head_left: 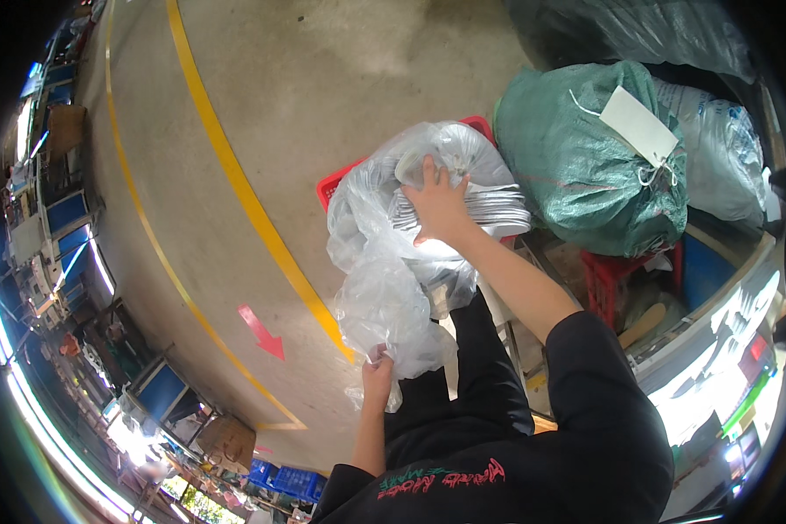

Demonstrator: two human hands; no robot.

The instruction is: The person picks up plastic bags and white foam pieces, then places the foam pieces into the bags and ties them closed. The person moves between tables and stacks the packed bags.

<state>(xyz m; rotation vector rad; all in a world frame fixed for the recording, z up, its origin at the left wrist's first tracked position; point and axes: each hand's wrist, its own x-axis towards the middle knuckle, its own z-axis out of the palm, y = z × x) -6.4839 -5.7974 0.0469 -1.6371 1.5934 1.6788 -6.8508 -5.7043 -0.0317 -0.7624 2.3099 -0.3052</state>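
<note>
– Pinching, is it, with the left hand (376,374)?

– Yes. Fingers closed on the loose, gathered end of a clear plastic bag (384,297), low and close to the wearer's legs. The bag runs up from there toward the other hand.

– And the right hand (439,208)?

– Farther out from the body, well apart from the left. Fingers spread, palm down, nothing clasped.

– Resting on what?

– On a stack of thin white pieces (498,210), rounded at the ends, layered edge upon edge. It shows under the palm and just to the right of it. Crumpled film bunches around the fingertips and to their left. Whether film lies between palm and pieces, cannot tell.

– Anything underneath?

– A red basket (327,188). Its rim peeks out left of the right hand and again beyond the fingertips.

– Farther off?

– Right of the right hand, near the stack: a bulging green sack (576,175), tied, with a pale tag (639,127) on it. Left of both hands, a yellow line (238,175) on the floor, and a pink arrow (262,334) out beyond the left hand.
</note>
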